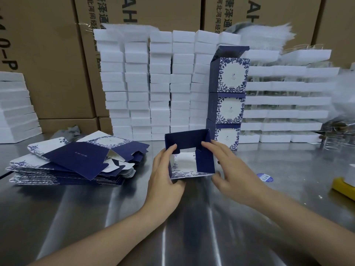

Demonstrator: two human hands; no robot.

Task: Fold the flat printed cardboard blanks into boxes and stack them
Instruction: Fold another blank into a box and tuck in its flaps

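Head view: brown cartons (57, 64) wall off the back, backdrop only. In front, white tray stacks (159, 83) in rows along the far desk edge, prob. stock for a later step. Desk (192, 217) steel, bare strip near the body = work zone. Finished-box stack (228, 93) three high, right of centre, just in front of the trays, top lid flap up. Within right-arm reach, so the next one can go straight on top. Flat blanks pile (67, 164) on the left, fanned, top sheet skewed, easy grab for the left side. Box in work (190, 156) at centre desk between both hands, open side up, dark-blue flaps standing, white inside showing. Left hand (165, 175) grips the left wall, fingers (173, 147) curled over its top edge, steadying. Right hand (228, 169) has fingers near straight and spread, tips on the right flap's far corner, thumb by the near corner. Looks like a push inward, not a grip. Judgement: flaps mid-fold, not locked yet. Small items on the right: blue round sticker (265, 177), yellow obj (343, 186), can't tell what.
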